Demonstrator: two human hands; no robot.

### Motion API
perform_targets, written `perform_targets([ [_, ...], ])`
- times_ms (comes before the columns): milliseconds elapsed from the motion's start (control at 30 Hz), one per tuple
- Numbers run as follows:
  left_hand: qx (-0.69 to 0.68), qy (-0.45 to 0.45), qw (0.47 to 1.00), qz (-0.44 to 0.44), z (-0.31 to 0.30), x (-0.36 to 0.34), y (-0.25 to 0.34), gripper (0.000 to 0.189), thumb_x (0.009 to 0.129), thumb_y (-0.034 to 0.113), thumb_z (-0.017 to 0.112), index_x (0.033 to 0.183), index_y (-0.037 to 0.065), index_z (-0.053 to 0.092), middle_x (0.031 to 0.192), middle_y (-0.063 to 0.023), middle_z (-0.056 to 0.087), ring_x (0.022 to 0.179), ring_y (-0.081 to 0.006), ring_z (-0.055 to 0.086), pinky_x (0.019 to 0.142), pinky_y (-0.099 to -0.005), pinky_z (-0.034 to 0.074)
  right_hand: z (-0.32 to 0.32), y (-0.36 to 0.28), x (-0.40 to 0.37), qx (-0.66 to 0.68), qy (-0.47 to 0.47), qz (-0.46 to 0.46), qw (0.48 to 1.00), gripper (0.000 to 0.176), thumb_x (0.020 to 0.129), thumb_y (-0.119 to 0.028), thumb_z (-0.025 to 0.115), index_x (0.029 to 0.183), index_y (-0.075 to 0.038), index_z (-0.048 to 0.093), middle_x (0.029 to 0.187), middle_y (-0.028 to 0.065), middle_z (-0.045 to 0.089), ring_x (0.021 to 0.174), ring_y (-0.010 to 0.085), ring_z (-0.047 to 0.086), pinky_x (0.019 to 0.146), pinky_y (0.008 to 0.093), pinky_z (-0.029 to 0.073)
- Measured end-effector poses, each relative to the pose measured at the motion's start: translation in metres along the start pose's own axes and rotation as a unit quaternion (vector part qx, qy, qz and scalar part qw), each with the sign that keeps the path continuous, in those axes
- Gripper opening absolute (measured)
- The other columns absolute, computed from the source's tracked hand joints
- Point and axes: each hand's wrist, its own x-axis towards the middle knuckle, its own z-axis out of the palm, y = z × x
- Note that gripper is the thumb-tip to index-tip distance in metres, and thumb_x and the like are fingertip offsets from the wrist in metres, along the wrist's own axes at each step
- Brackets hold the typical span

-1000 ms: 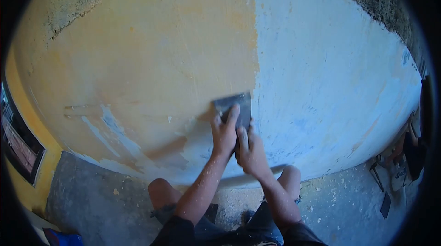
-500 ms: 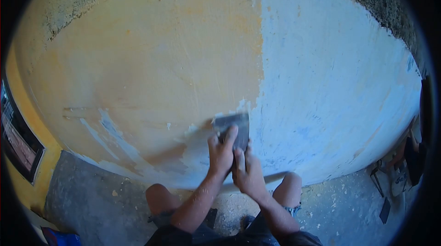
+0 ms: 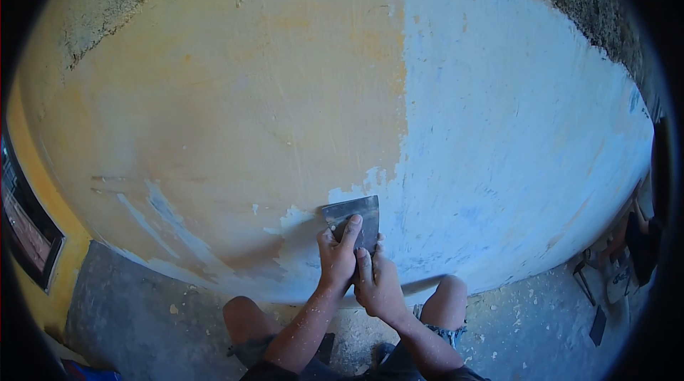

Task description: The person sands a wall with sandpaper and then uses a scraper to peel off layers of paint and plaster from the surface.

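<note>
Both hands grip one wide, dark-bladed scraper [image 3: 360,211], its blade edge pointing up the wall [image 3: 235,110]. My left hand [image 3: 338,256] wraps round its left side, thumb pressed flat on the blade. My right hand [image 3: 380,285] is closed lower down at the handle, which the fingers mostly hide. Just above the blade, tan paint ends in a ragged edge against bare pale bluish-white wall [image 3: 484,139]. Flecks of paint dust cover both forearms.
My bent knees [image 3: 449,303] are close to the wall's foot, over a grey, speckled floor [image 3: 171,310]. A dark-framed window [image 3: 28,217] is in the yellow wall at left. Several objects stand at far right, with a dark flat piece [image 3: 598,326] on the floor. Rough plaster [image 3: 570,3] borders the wall above.
The scraper and both hands have moved down and slightly left. More pale wall shows above the blade, where tan paint was before.
</note>
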Motion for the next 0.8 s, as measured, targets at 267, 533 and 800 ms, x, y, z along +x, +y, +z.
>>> perform_targets([
  [267, -0.016, -0.023, 1.0, 0.004, 0.008, 0.014, 0.022, 0.027, 0.094, 0.023, 0.064, 0.096, -0.004, 0.064, 0.08, -0.012, 0.069, 0.065, -0.0184, 0.067, 0.059, -0.0308, 0.057, 0.005, -0.017, 0.016, 0.028, 0.057, -0.036, 0.997, 0.04, 0.104, -0.022, 0.04, 0.097, 0.015, 0.05, 0.052, 0.0112, 0.052, 0.043, 0.0196, 0.052, 0.046, 0.0346, 0.042],
  [533, -0.029, 0.021, 0.999, -0.004, 0.001, -0.005, 0.007, 0.025, 0.094, 0.021, 0.063, 0.095, -0.003, 0.064, 0.077, -0.0115, 0.069, 0.064, -0.0177, 0.067, 0.057, -0.0302, 0.056, 0.006, -0.004, -0.002, -0.029, 0.025, -0.04, 0.998, 0.047, 0.104, -0.025, 0.04, 0.117, 0.019, 0.048, 0.055, 0.0131, 0.055, 0.047, 0.0172, 0.055, 0.048, 0.0324, 0.045],
  [800, -0.023, -0.029, 0.999, 0.002, 0.007, 0.006, 0.038, 0.024, 0.095, 0.021, 0.063, 0.097, -0.003, 0.064, 0.082, -0.0099, 0.069, 0.069, -0.0175, 0.068, 0.062, -0.03, 0.057, -0.003, -0.022, 0.012, -0.056, -0.051, -0.072, 0.994, 0.048, 0.102, -0.02, 0.042, 0.122, 0.024, 0.04, 0.063, 0.0309, 0.057, 0.065, 0.0441, 0.064, 0.058, 0.046, 0.048],
])
